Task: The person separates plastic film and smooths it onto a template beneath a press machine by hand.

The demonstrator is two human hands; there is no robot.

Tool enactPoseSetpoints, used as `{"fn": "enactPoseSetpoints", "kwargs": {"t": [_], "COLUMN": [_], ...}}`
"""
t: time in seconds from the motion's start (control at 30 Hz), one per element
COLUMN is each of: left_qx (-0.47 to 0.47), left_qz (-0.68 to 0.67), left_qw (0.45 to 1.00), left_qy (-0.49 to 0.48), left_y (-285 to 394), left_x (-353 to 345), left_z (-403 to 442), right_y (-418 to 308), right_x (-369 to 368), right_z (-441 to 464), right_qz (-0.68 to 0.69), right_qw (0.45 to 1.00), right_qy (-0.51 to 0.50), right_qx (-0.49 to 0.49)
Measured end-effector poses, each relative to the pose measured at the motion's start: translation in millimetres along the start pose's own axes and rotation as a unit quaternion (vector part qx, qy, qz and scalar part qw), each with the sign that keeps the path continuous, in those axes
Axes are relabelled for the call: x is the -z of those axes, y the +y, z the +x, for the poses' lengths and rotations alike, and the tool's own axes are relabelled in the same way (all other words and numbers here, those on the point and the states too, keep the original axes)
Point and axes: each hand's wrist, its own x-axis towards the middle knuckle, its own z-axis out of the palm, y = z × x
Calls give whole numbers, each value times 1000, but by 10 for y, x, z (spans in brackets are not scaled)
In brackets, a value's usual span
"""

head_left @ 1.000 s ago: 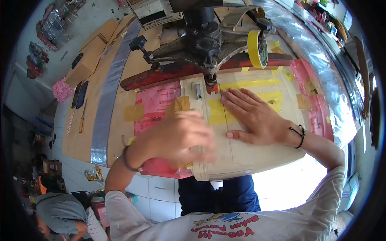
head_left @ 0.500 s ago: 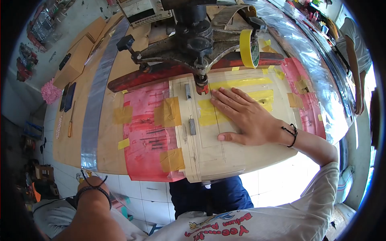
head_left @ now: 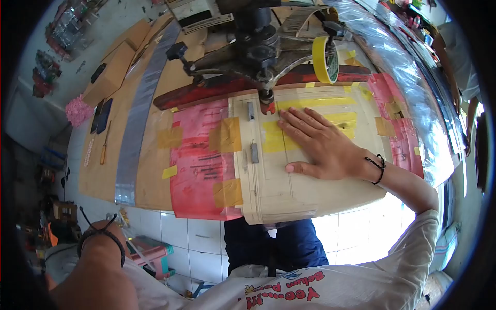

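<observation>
My right hand (head_left: 323, 147) lies flat, fingers spread, on a cream sheet (head_left: 274, 194) with pencil lines. Under and around its fingertips are strips of yellow tape (head_left: 274, 137). To the left of the thumb, two small grey metal bars (head_left: 254, 153) rest on the sheet. A screen-printing clamp (head_left: 266, 85) with black knobs and a long red bar reaches over the sheet's far edge. My left hand (head_left: 114, 227) hangs low beside the table, beyond a black cord bracelet; its fingers are hidden.
Red film (head_left: 199, 170) with brown tape flanks the sheet. A roll of yellow tape (head_left: 321, 59) hangs on the clamp. On the left are a phone (head_left: 103, 115), a wooden-handled tool (head_left: 104, 155) and a cardboard box (head_left: 111, 75). Another person (head_left: 460, 57) stands at far right.
The view has shifted, so the table appears slightly higher and farther right. My right hand stays flat on the sheet, and my left hand remains low beside the table.
</observation>
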Motion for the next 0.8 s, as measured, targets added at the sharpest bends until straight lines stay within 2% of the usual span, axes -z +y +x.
{"fn": "enactPoseSetpoints", "kwargs": {"t": [0.6, 0.8], "left_qx": [11, 57], "left_qz": [-22, -56], "left_qw": [1000, 995], "left_qy": [-13, -56], "left_y": [133, -47], "left_x": [19, 213], "left_z": [88, 176], "right_y": [5, 18], "right_x": [-55, -66], "right_z": [-30, -21], "right_qz": [-7, 2], "right_qw": [999, 1000], "right_qy": [35, 26], "right_qx": [3, 4]}}
